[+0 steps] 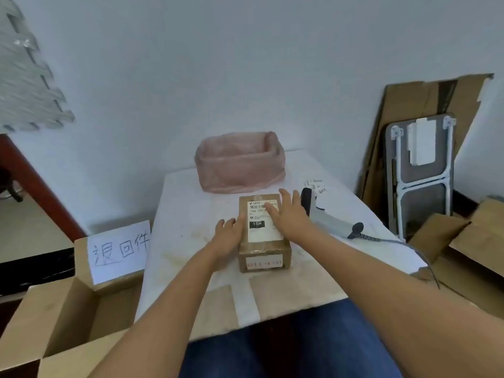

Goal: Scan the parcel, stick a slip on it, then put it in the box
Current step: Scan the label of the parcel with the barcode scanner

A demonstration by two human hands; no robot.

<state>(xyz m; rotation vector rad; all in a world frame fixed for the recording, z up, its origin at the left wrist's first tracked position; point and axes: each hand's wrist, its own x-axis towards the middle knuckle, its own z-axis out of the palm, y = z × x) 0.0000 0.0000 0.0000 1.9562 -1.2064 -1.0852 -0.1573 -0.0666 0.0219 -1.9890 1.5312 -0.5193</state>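
A small brown cardboard parcel (263, 251) with a white shipping label on top stands in the middle of the white-covered table (188, 214). My left hand (227, 236) presses against the parcel's left side. My right hand (289, 214) lies flat on the label with its fingers spread. A grey and black barcode scanner (324, 214) lies on the table just right of the parcel, its cable running off to the right. Small white slips (317, 186) lie behind the scanner. An open cardboard box (65, 317) with a handwritten paper sign stands on the floor at the left.
A basket lined with a pink plastic bag (240, 162) stands at the table's back against the wall. Flattened cardboard (409, 110) and a folded grey table (421, 170) lean at the right. More open cardboard boxes (469, 255) stand on the right.
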